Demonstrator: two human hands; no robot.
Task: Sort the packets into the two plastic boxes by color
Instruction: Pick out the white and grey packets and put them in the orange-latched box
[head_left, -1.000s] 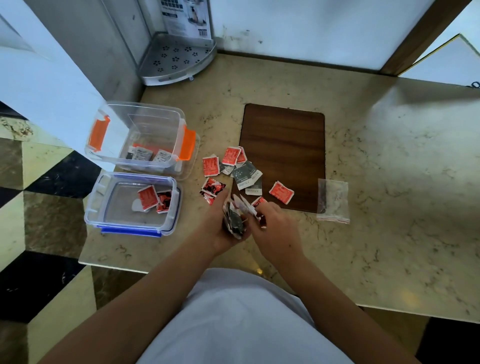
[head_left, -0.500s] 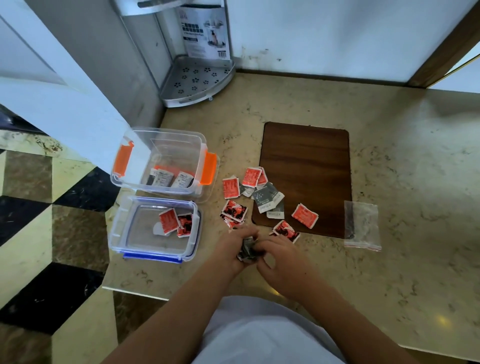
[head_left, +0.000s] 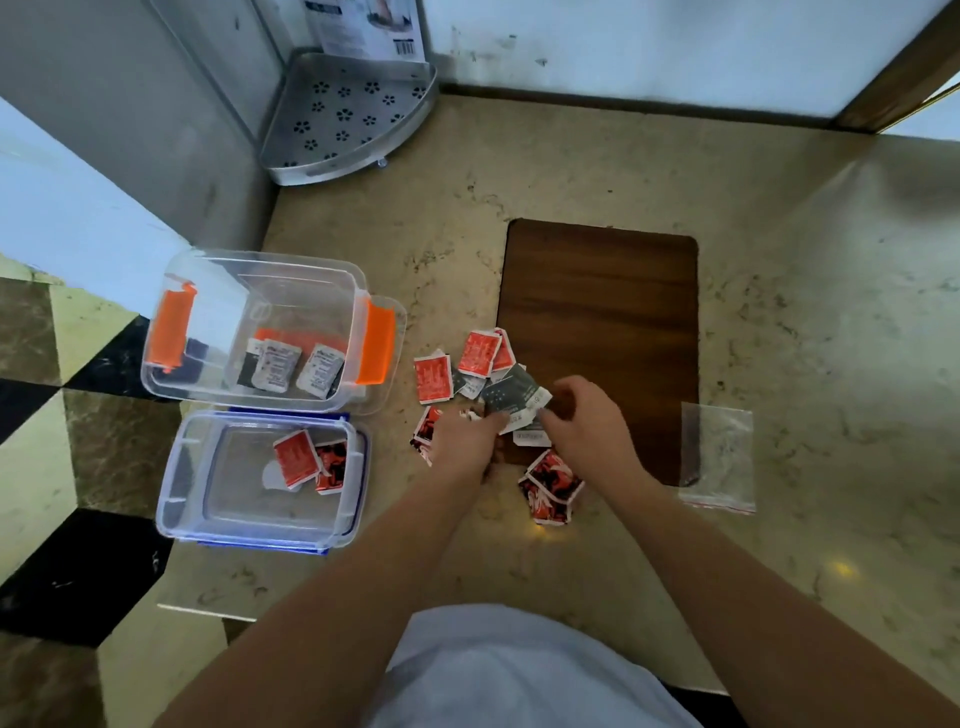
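Left hand (head_left: 464, 435) and right hand (head_left: 582, 421) at frame centre, both pinched on dark packet (head_left: 511, 391), orange-latched box (head_left: 270, 327) centre left, blue-latched box (head_left: 260, 480) below

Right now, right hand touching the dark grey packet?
Touching. Head view: right hand fingertips pinch the white edge of the dark grey packet, with no gap visible.

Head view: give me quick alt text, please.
Both hands, left and right, reach into loose red and grey packets on a marble counter. At left, the orange-latched box holds grey packets; the blue-rimmed box holds red ones.
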